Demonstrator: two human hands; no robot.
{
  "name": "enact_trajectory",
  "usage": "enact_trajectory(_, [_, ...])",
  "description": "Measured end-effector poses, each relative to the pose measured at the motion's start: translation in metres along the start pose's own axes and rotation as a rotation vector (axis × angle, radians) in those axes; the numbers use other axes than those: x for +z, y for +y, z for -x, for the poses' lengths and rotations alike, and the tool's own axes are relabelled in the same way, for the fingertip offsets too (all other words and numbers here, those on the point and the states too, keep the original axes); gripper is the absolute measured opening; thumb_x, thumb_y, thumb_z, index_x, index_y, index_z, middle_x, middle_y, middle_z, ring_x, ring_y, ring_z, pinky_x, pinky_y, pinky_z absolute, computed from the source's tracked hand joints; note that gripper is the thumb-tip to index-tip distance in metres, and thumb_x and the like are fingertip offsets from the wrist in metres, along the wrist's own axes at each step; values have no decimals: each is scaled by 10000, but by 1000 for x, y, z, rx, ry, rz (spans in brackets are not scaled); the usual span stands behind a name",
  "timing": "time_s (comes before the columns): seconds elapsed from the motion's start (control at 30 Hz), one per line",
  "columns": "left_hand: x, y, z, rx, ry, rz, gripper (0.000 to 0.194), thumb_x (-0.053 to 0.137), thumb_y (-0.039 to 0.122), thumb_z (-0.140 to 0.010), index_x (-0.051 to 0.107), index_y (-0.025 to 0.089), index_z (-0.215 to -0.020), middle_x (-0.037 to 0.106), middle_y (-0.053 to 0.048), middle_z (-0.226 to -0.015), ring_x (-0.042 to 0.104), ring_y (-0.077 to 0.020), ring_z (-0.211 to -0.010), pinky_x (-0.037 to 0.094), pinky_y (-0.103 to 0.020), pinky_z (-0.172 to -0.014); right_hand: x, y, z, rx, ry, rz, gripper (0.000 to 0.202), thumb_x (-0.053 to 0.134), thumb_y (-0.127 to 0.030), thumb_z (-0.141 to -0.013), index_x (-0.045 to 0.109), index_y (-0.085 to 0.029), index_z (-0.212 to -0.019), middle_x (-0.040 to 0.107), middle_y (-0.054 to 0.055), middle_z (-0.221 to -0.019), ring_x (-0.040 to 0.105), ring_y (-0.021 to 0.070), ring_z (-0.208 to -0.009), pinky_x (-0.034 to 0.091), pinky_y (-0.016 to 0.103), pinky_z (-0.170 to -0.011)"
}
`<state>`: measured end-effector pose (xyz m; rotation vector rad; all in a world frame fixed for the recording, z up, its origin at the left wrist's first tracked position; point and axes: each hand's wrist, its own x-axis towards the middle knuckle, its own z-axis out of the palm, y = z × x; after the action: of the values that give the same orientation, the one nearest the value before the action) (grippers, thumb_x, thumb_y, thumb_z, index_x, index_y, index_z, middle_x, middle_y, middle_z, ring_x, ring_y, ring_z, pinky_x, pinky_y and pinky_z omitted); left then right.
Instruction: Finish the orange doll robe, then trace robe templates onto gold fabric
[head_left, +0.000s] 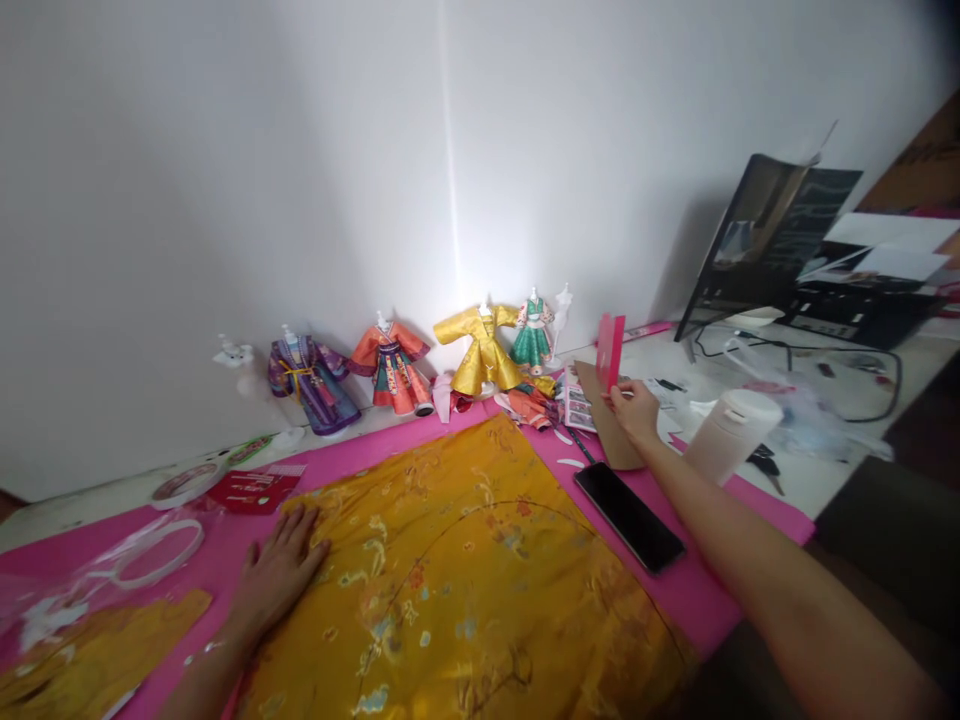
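Note:
A large piece of golden-yellow patterned fabric point(450, 580) lies spread over a pink mat point(330, 470); a dark curved line runs across the cloth. My left hand point(281, 565) rests flat on the fabric's left edge, fingers spread. Out at the back right, my right hand point(634, 408) pinches a flat pink-red card-like piece point(611, 350), held upright. Under that hand lies a brown cardboard piece point(619, 435). A black phone point(628, 517) sits by the cloth's right edge. Near my left hand is a red packet point(251, 490).
Small dressed mannequins stand along the wall, among them a yellow dress point(484, 350) and a purple robe point(311, 380). To the right are a white bottle point(731, 435), a plastic bag point(810, 410) and a dark mirror-like panel point(765, 240). A white ring point(161, 553) lies left.

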<state>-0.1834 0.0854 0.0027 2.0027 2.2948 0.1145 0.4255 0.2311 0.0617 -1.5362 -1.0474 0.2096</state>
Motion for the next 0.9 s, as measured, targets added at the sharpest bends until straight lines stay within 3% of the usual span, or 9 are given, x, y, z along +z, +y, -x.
enact_trajectory(0.2, [-14, 1, 0, 18, -25, 85, 705, 346, 450, -891, 393, 118, -1510, 307, -171, -1612, 259, -345, -1496, 182, -642, -1170, -12, -29, 15, -17, 11, -271, 305, 681, -476, -779, 519, -218, -772, 669, 5, -659, 730, 216, -699, 601, 340, -659])
enact_trajectory(0.33, [-27, 1, 0, 43, -32, 142, 721, 553, 404, -780, 472, 172, -1458, 450, -129, -1543, 397, -334, -1425, 306, -518, -1165, -27, -49, 42, -49, -31, -412, 398, 758, -538, -686, 510, -237, -768, 653, -19, -644, 731, 217, -651, 616, 371, -706])
enact_trajectory(0.47, [-37, 3, 3, 49, -25, 217, 627, 705, 349, -733, 596, 160, -1320, 470, -146, -1517, 399, -345, -1412, 277, -540, -1171, -46, -76, 82, -36, -75, -530, 354, 797, -520, -690, 534, -293, -759, 668, -29, -677, 722, 251, -636, 624, 508, -792])
enact_trajectory(0.6, [-52, 11, 11, 46, 42, 349, 527, 760, 326, -717, 652, 157, -1204, 423, -156, -1541, 337, -371, -1437, 207, -607, -1179, -69, -103, 127, 31, -132, -474, 318, 787, -552, -696, 571, -329, -765, 672, -7, -719, 723, 303, -696, 554, 637, -938])
enact_trajectory(0.7, [-68, 37, 29, 40, 146, 492, 462, 680, 319, -786, 639, 148, -1214, 429, -173, -1529, 305, -362, -1455, 172, -561, -1209, -80, -104, 158, 33, -237, -443, 295, 772, -568, -705, 563, -370, -768, 622, 3, -660, 715, 300, -656, 583, 570, -904])
enact_trajectory(0.77, [-78, 69, 54, 52, 187, 608, 445, 576, 335, -882, 592, 135, -1280, 483, -176, -1483, 380, -326, -1422, 233, -521, -1202, -80, -97, 175, -16, -327, -410, 272, 760, -567, -718, 561, -391, -774, 654, 32, -670, 713, 311, -640, 620, 526, -774])
enact_trajectory(0.83, [-87, 111, 88, 108, 150, 733, 471, 539, 383, -928, 552, 159, -1343, 568, -149, -1409, 510, -276, -1331, 371, -447, -1144, -76, -91, 191, -159, -407, -315, 219, 735, -548, -748, 584, -392, -776, 697, 62, -697, 727, 339, -704, 633, 511, -680])
enact_trajectory(0.9, [-94, 153, 125, 177, 82, 876, 581, 606, 447, -904, 489, 216, -1424, 575, -116, -1425, 541, -257, -1312, 430, -399, -1105, -66, -92, 205, -401, -524, -189, 131, 708, -496, -787, 642, -383, -798, 739, 72, -759, 741, 345, -814, 645, 484, -661])
